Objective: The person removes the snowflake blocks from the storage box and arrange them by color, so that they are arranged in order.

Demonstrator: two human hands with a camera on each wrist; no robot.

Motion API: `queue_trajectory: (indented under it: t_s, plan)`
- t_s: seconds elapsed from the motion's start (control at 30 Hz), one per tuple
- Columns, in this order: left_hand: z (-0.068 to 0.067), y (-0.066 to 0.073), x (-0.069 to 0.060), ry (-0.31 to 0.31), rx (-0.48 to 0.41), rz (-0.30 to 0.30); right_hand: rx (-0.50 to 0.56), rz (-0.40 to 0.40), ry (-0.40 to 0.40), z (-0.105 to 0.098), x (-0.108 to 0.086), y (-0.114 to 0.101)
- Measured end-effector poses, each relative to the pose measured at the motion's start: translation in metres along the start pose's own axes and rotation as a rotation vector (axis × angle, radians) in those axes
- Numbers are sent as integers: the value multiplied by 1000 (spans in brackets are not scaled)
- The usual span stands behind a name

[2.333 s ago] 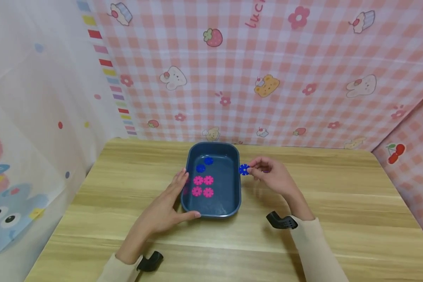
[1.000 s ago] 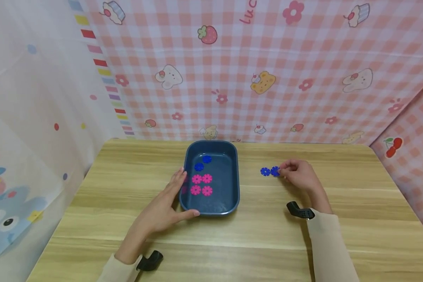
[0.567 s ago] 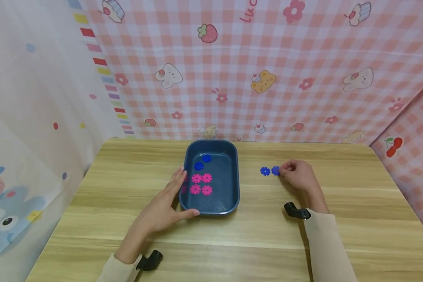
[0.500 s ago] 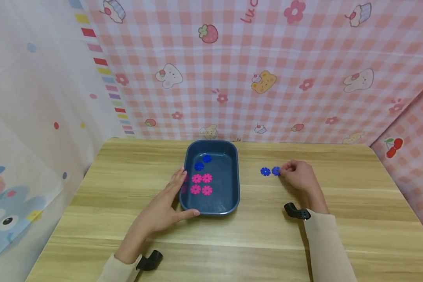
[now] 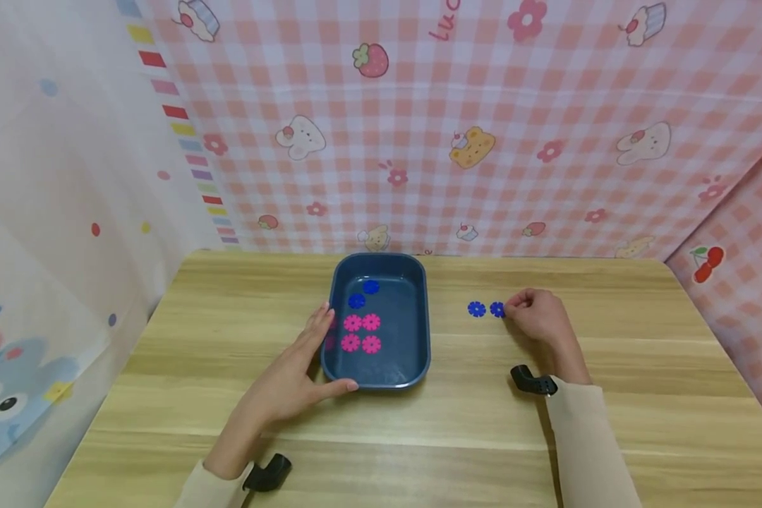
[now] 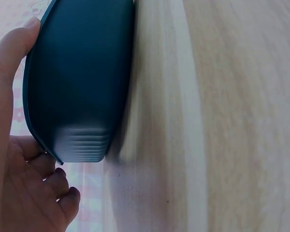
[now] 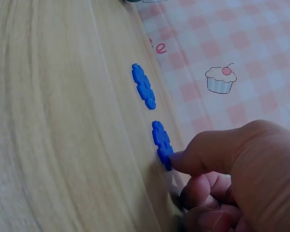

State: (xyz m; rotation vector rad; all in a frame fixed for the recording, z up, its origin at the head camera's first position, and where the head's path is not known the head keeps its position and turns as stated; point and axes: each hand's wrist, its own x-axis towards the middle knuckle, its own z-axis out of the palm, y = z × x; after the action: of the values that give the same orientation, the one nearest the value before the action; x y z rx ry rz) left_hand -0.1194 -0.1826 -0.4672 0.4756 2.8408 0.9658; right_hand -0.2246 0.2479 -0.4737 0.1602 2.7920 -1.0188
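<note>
In the head view my left hand (image 5: 286, 381) rests against a dark blue tray (image 5: 406, 377), fingers along its left side and thumb on the near rim. Inside lie two blue snowflake building discs (image 5: 357, 301) and several pink snowflake discs (image 5: 362, 333). To the right of the tray, one blue snowflake disc (image 5: 476, 309) lies flat on the table. Beside it, with a small gap, is a second blue disc (image 7: 163, 145). My right hand (image 5: 537, 315) pinches its right edge; the right wrist view shows the thumb on that edge and the other fingers curled beneath.
The wooden table (image 5: 381, 451) runs back to a pink checked cloth (image 5: 368, 141) hanging behind it. A white patterned curtain (image 5: 70, 176) hangs on the left. Black wrist mounts (image 5: 533, 381) sit on both forearms.
My right hand has moved right from the tray's side, and one blue disc now lies on the table. The second disc has shifted slightly away from it. My left hand stays on the tray.
</note>
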Motion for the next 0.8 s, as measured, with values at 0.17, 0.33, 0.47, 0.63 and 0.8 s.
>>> queue_trajectory:
  t_s: [0.17,0.33,0.47,0.63,0.8]
  plan:
    - [0,-1,-1,1,3,-3,65,-45,-28,-3,0,3]
    - [0,0,-2,-3,2,-2,157,-69,-71,-7,-2,7]
    - [-1,1,-3,-7,-3,-6,180,-87,-88,-7,-2,5]
    - [-1,0,-1,0,-4,4,232,-147,-100,-6,-2,-5]
    - [0,-1,-1,0,1,2,242,-185,-87,-4,-5,-16]
